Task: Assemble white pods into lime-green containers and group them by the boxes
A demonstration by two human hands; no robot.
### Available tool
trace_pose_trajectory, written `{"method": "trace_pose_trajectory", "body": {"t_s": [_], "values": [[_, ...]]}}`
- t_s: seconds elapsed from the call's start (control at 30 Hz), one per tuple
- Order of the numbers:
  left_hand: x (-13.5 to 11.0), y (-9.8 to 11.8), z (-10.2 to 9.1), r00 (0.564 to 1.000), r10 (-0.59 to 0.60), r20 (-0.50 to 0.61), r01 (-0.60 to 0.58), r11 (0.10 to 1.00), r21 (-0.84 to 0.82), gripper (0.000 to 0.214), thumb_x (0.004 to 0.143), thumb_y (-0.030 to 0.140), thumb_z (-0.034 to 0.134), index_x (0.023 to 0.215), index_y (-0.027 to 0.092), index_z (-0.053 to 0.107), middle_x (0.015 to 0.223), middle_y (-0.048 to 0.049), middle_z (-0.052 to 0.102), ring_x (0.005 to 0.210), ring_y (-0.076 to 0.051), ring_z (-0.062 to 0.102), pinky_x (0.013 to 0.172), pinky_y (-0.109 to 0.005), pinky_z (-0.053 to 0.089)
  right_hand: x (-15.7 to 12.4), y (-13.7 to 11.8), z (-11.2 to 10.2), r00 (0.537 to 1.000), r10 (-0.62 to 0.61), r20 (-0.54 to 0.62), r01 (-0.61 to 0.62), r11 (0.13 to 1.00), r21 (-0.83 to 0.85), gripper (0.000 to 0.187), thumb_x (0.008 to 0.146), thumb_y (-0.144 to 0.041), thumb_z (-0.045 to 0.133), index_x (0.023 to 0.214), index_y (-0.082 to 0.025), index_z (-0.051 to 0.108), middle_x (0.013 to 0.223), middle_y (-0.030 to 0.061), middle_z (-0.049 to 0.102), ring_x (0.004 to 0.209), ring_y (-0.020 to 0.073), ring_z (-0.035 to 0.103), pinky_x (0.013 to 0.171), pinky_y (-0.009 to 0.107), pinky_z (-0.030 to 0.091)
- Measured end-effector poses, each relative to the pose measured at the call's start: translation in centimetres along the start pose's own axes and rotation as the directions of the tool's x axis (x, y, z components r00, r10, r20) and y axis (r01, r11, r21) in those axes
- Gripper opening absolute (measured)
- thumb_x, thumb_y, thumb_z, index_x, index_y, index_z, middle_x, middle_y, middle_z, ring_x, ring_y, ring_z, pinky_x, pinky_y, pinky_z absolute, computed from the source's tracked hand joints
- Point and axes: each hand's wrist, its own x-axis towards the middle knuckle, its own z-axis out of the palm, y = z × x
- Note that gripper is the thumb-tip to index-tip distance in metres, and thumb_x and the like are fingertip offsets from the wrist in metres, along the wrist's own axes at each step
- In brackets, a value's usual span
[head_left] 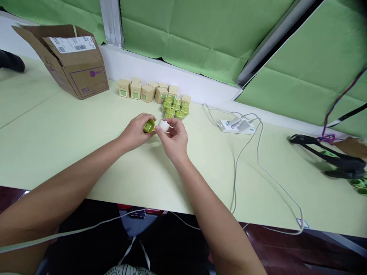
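My left hand point(139, 130) is closed round a small olive-green earbud case cover point(149, 126), its hollow inside turned toward my right hand. Between the thumb and fingers of my right hand point(175, 138) is a rounded white earbud case point(164, 125). The two pieces are held side by side above the table, close together; whether they touch, I cannot tell. Just beyond my right hand lies a cluster of green case covers point(176, 107) in clear wrapping with yellowish rings on top.
Several small tan boxes point(124, 88) with green labels stand along the wall. An open cardboard carton point(83, 74) is at the back left. A white power strip point(237, 126) with trailing cables point(259, 164) lies to the right, and a black stand-like object point(329, 154) farther right.
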Motion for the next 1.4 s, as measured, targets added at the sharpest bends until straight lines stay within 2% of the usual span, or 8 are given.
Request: {"method": "trace_pose_trajectory", "body": {"t_s": [0.2,0.47,0.67,0.8,1.0,1.13,1.27,1.4], "values": [[-0.3,0.1,0.2,0.998,0.025,0.049,-0.023,0.999,-0.028,0.038,0.085,0.019,0.069,0.123,0.02,0.067,0.127,-0.011,0.072,0.116,-0.026,0.069,0.101,-0.04,0.057,-0.3,0.4,0.8,0.996,0.015,0.089,-0.018,0.999,0.039,0.053,0.08,-0.06,0.086,0.112,-0.026,0.061,0.12,0.0052,0.076,0.095,0.0171,0.077,0.083,0.031,0.065],[-0.9,0.9,0.0,0.989,0.052,0.137,-0.034,0.991,-0.129,0.054,0.088,0.024,0.066,0.142,0.017,0.063,0.136,-0.0127,0.072,0.114,-0.025,0.073,0.099,-0.037,0.059,0.0,1.1,0.5,0.999,-0.008,0.045,0.007,1.0,0.03,0.041,0.084,-0.045,0.082,0.113,-0.026,0.062,0.118,0.0045,0.077,0.099,0.0177,0.077,0.092,0.033,0.066],[-0.8,1.3,-0.1,0.992,0.069,0.106,-0.051,0.984,-0.169,0.05,0.092,0.029,0.067,0.14,0.019,0.067,0.137,-0.0115,0.073,0.117,-0.024,0.073,0.096,-0.035,0.06,0.0,0.6,0.2,0.999,-0.034,0.027,0.036,0.996,-0.078,0.038,0.089,-0.044,0.077,0.118,-0.026,0.06,0.128,0.0061,0.076,0.116,0.0187,0.074,0.1,0.034,0.063],[-0.6,1.3,-0.2,0.995,0.076,0.069,-0.065,0.987,-0.144,0.048,0.091,0.029,0.068,0.137,0.02,0.069,0.134,-0.0123,0.073,0.116,-0.024,0.072,0.094,-0.034,0.061,0.0,0.6,0.1,0.999,-0.035,0.017,0.036,0.994,-0.107,0.037,0.088,-0.043,0.078,0.117,-0.026,0.063,0.127,0.0066,0.077,0.112,0.0191,0.074,0.099,0.034,0.062],[-0.5,0.7,0.0,0.994,0.105,0.024,-0.101,0.986,-0.131,0.047,0.09,0.026,0.067,0.136,0.021,0.071,0.135,-0.0121,0.073,0.118,-0.024,0.071,0.093,-0.035,0.061,0.6,1.6,0.3,0.999,-0.002,0.051,-0.002,0.996,0.093,0.044,0.079,-0.047,0.087,0.113,-0.026,0.068,0.117,0.0062,0.078,0.105,0.0207,0.075,0.1,0.038,0.064],[-0.5,0.7,0.0,0.996,0.078,0.047,-0.071,0.989,-0.128,0.047,0.09,0.029,0.07,0.137,0.022,0.07,0.135,-0.011,0.073,0.124,-0.026,0.07,0.103,-0.04,0.06,0.9,1.6,0.0,0.993,0.068,0.1,-0.087,0.974,0.209,0.049,0.073,-0.049,0.094,0.109,-0.026,0.069,0.114,0.0057,0.079,0.109,0.0229,0.077,0.105,0.042,0.063],[-0.5,0.9,-0.1,0.996,0.044,0.073,-0.034,0.989,-0.141,0.047,0.093,0.034,0.07,0.138,0.022,0.067,0.138,-0.0112,0.072,0.127,-0.028,0.069,0.108,-0.043,0.058,1.1,1.2,-0.4,0.983,0.131,0.129,-0.161,0.951,0.264,0.054,0.067,-0.05,0.098,0.107,-0.027,0.07,0.114,0.0047,0.081,0.108,0.0234,0.077,0.105,0.044,0.063],[-0.5,0.8,-0.2,0.992,0.095,0.079,-0.084,0.987,-0.135,0.046,0.092,0.028,0.069,0.138,0.022,0.066,0.135,-0.0111,0.07,0.126,-0.027,0.068,0.11,-0.044,0.056,1.1,0.9,-0.5,0.974,0.173,0.144,-0.21,0.93,0.302,0.054,0.063,-0.043,0.101,0.105,-0.026,0.072,0.111,0.0036,0.082,0.106,0.0219,0.077,0.106,0.042,0.063]]}}
